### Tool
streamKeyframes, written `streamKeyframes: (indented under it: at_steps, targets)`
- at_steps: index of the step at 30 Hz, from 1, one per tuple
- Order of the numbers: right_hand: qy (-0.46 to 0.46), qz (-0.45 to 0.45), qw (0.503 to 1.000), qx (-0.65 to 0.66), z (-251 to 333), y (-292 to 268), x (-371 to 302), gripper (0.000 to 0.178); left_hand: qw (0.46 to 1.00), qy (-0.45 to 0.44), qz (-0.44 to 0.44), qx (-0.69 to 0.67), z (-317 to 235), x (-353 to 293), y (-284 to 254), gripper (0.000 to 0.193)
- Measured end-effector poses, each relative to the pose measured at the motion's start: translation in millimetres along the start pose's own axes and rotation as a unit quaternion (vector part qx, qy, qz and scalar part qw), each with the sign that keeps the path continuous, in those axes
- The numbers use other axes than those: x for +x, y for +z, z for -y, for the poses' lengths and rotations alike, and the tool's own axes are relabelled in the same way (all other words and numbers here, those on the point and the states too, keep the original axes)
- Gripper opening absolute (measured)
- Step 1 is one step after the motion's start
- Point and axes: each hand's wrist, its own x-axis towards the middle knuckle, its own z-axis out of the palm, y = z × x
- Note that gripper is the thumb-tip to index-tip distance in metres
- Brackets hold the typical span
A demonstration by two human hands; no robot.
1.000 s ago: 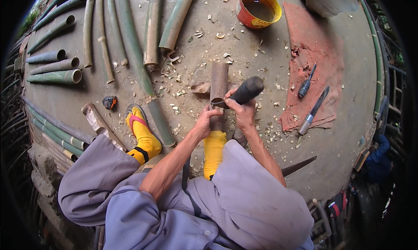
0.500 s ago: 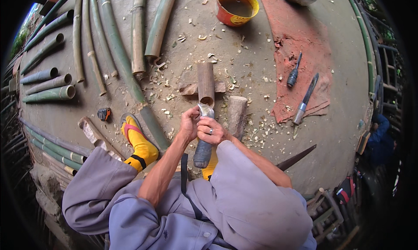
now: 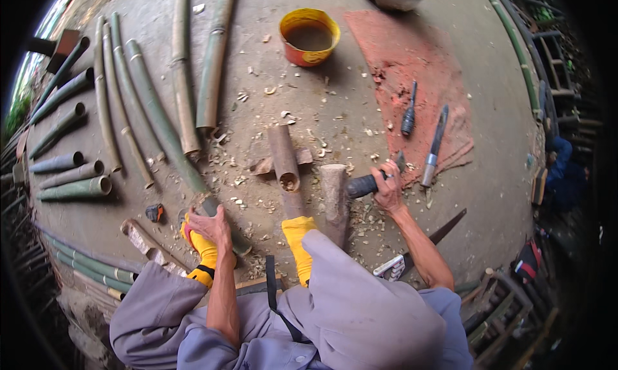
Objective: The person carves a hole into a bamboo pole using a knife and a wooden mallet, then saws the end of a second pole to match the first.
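My left hand [image 3: 212, 227] is closed round a green bamboo pole [image 3: 168, 135] near its near end, beside my yellow-socked left foot [image 3: 205, 249]; some of its fingers are hidden. Over to the right, my right hand [image 3: 388, 188] grips a short-bladed tool with a dark wrapped handle [image 3: 362, 186]. Its handle points left and its blade far right. Between the hands, a brown bamboo tube [image 3: 282, 150] with a hole cut in it rests across a flat wood piece [image 3: 262, 166]. My right foot [image 3: 297, 238], also in a yellow sock, is at its near end.
A wooden block [image 3: 333, 199] stands left of the tool. A knife [image 3: 435, 144] and an awl-like tool [image 3: 409, 109] lie on red cloth [image 3: 412, 54]. A saw [image 3: 444, 227] lies near my right forearm. A red-and-yellow bucket [image 3: 309, 38] and several poles stand beyond; shavings litter the ground.
My hands have parted. The right carried the tool rightward and turned it; the left let go of it and moved left to the bamboo pole. The view has shifted somewhat.
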Motion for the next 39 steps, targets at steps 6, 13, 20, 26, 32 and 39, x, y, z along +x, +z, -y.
streamKeyframes:
  at_steps: [6,13,20,26,32,39]
  targets:
    - [0.035,0.057,0.996,-0.053,-41,10,-41,0.047,0.988,-0.058,0.129,-0.07,28,16,3,0.05]
    - [0.049,0.11,0.991,-0.056,-57,-4,-29,0.034,0.992,0.03,0.051,-0.115,-6,114,1,0.042]
    - [0.086,0.171,0.978,-0.081,-72,3,-30,0.037,0.97,0.202,0.037,-0.128,-86,183,-16,0.047]
    - [0.138,0.138,0.975,-0.105,-25,-5,-31,0.06,0.916,0.341,0.14,-0.157,-123,149,2,0.03]
    - [0.32,0.088,0.942,0.051,92,-8,-81,0.049,0.855,0.436,0.249,-0.127,-151,148,30,0.028]
    - [0.541,0.094,0.826,0.129,231,16,-201,0.047,0.756,0.554,0.339,-0.081,-207,167,26,0.031]
